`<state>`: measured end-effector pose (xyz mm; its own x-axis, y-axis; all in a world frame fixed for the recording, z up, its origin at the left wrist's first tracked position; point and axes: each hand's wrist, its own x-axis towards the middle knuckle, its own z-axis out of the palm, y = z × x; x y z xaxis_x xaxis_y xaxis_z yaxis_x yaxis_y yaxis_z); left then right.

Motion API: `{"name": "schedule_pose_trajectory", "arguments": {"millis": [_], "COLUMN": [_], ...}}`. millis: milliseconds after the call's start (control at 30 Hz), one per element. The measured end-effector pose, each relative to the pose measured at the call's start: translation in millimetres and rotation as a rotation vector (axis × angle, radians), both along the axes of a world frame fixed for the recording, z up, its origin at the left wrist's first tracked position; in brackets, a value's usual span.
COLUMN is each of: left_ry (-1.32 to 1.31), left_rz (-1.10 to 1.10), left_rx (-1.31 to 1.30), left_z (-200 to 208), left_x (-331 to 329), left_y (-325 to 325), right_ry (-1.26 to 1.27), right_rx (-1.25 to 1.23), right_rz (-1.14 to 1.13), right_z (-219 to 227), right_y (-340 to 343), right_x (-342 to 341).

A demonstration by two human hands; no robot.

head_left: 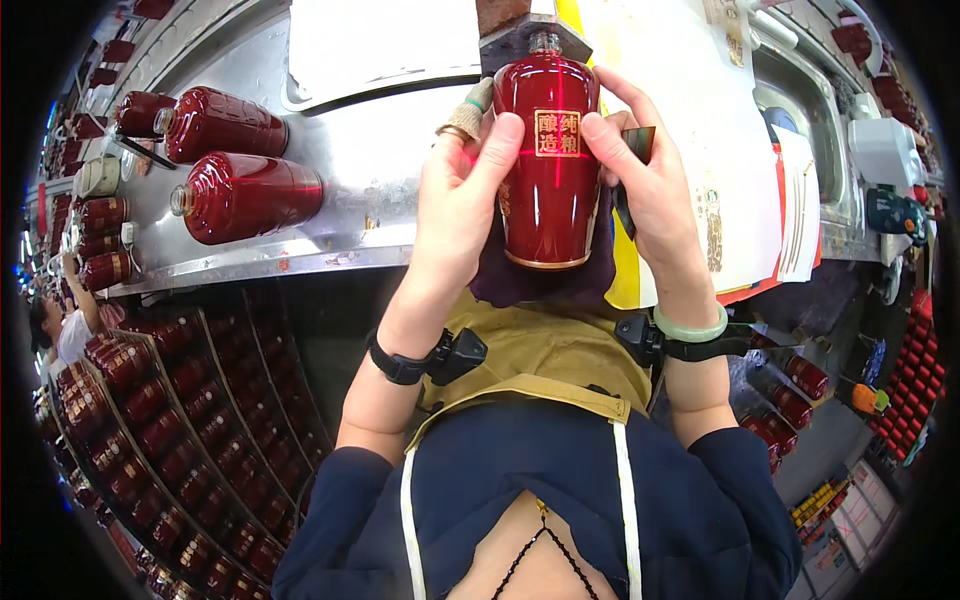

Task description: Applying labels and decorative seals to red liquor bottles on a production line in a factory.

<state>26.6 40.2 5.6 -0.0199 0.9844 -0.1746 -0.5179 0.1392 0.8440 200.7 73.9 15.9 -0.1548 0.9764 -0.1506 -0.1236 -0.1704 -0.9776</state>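
Between my two hands lies a glossy dark-red glass bottle (pixel 546 205), its clear neck pointing away from me against a metal block (pixel 520 35). A small gold-framed square label sits on its upper front, crossed by a thin red light line. My left hand (pixel 462 165) grips the left side, thumb on the glass and a cloth cover on one finger. My right hand (pixel 645 165) grips the right side, thumb beside the label; a dark flat squeegee-like piece (pixel 640 145) is tucked in its fingers. Under the bottle is a dark purple cloth (pixel 490 275).
Two more red bottles (pixel 255 195) (pixel 225 122) lie on the metal bench (pixel 370 215) to the left. White sheets (pixel 710 140) cover the bench to the right, near a metal basin (pixel 815 95). Racks of red bottles (pixel 190 420) stand below left, where another person (pixel 75 325) is reaching up.
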Motion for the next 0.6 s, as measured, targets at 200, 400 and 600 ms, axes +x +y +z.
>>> {"name": "schedule_pose_trajectory", "arguments": {"millis": [200, 400, 600], "left_ry": [0.07, 0.093, 0.002], "left_rz": [0.057, 0.065, 0.04], "left_rx": [0.052, 0.056, 0.021], "left_z": [3.1, 0.7, -0.5], "left_x": [10.1, 8.9, 6.2], "left_y": [-1.9, -0.3, -0.3], "right_ry": [-0.058, -0.063, -0.034], "right_rx": [0.065, 0.083, 0.046], "right_rz": [-0.005, -0.015, 0.0], "right_z": [-6.0, -8.3, 0.5], "right_y": [-2.5, -2.6, -2.7], "right_x": [-2.5, -2.9, 0.2]}}
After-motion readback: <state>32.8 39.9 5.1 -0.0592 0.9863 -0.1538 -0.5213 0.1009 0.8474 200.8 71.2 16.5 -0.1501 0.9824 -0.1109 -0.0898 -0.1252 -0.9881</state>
